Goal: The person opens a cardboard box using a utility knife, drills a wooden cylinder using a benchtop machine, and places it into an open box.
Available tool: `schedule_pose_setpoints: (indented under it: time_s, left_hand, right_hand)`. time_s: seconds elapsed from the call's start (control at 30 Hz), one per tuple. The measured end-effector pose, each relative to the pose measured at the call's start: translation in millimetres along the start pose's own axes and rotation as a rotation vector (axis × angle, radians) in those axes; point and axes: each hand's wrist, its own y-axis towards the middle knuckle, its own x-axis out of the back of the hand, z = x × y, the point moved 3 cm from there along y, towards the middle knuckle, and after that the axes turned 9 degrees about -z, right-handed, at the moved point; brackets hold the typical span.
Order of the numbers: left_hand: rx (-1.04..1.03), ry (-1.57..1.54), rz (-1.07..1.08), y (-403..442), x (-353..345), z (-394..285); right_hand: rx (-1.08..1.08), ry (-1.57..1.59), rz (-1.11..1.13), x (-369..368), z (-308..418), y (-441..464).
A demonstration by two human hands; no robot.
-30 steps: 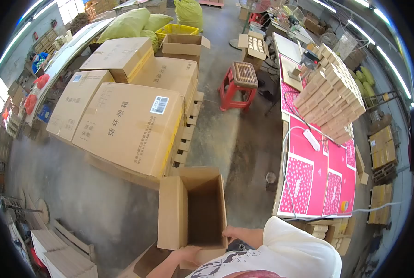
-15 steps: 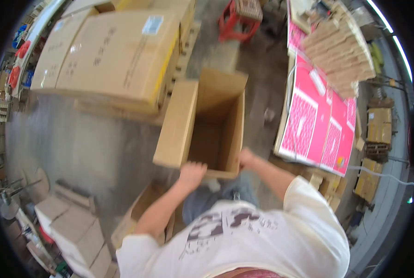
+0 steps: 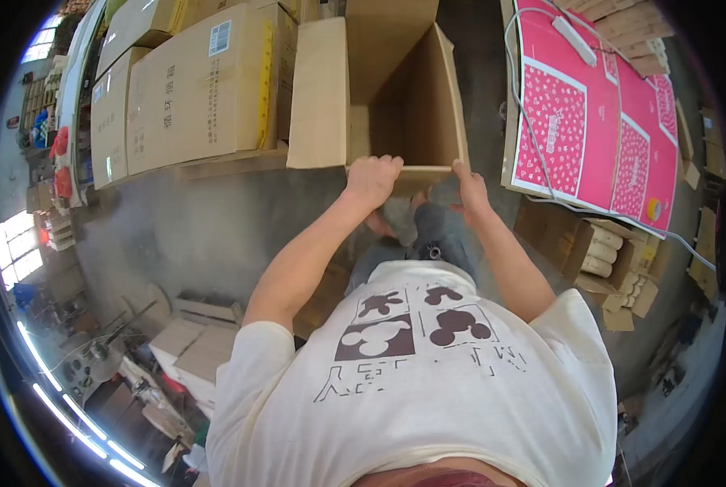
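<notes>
While open carton (image 3: 318,97) lies at 12 o'clock, mouth upward, hands take near rim toward opposite corners, presumably for balanced control. Left hand (image 3: 371,183): fingers curled over rim, pinching near wall. Right hand (image 3: 472,193): fingertip against right corner; full closure cannot be confirmed. Printed cartons (image 3: 196,122): 10 o'clock. Pink-covered surface (image 3: 509,154): 2 o'clock.

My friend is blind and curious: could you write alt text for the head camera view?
A person's right hand grips the near edge of an open box, with the left hand at its near right corner. Closed cartons stand on the left; pink sheets cover a table on the right.
</notes>
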Motion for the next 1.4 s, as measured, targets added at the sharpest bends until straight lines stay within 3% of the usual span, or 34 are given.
schedule_pose_setpoints:
  time_s: [0.03, 0.13, 0.23, 0.33, 0.43, 0.53, 0.63, 0.73, 0.83, 0.97, 1.17, 1.27, 1.4]
  left_hand:
    - [-0.006, 0.008, 0.001, 15, 0, 0]
    - [0.005, 0.027, 0.028, 45, -4, -13]
    - [0.020, 0.049, 0.092, 63, -14, -28]
    - [0.017, 0.040, 0.191, 80, -17, -15]
    - [0.096, -0.128, 0.276, 91, 0, -4]
    - [0.010, -0.020, -0.022, 93, 29, 17]
    - [0.367, 0.213, -0.002, 93, 14, 72]
    - [0.654, -0.276, 0.104, 100, -21, 139]
    - [0.588, -0.447, 0.168, 123, -42, 166]
    - [0.687, -0.637, 0.184, 170, -64, 179]
    - [0.709, -0.655, 0.184, 259, -103, 195]
    - [0.576, -0.577, 0.299, 288, -120, 217]
    - [0.758, -0.817, 0.562, 266, -89, 226]
  right_hand:
    - [-0.164, 0.126, -0.004, -4, 9, 3]
    - [-0.250, 0.447, 0.282, -26, 33, -2]
    - [-0.448, 0.730, 0.415, -83, 24, 57]
    - [-0.560, 0.795, 0.398, -103, 22, 87]
    - [-0.491, 0.751, 0.304, -104, 28, 103]
    - [-0.494, 0.714, 0.266, -112, 39, 123]
    - [-0.447, 0.683, 0.244, -119, 49, 145]
    - [-0.440, 0.671, 0.227, -126, 64, 163]
    - [-0.417, 0.729, 0.242, -124, 69, 176]
    - [-0.424, 0.785, 0.268, -128, 92, 215]
    - [-0.363, 0.840, 0.247, -133, 126, 294]
    - [-0.339, 0.810, 0.158, -129, 141, 339]
    - [-0.380, 0.682, -0.033, -131, 124, 413]
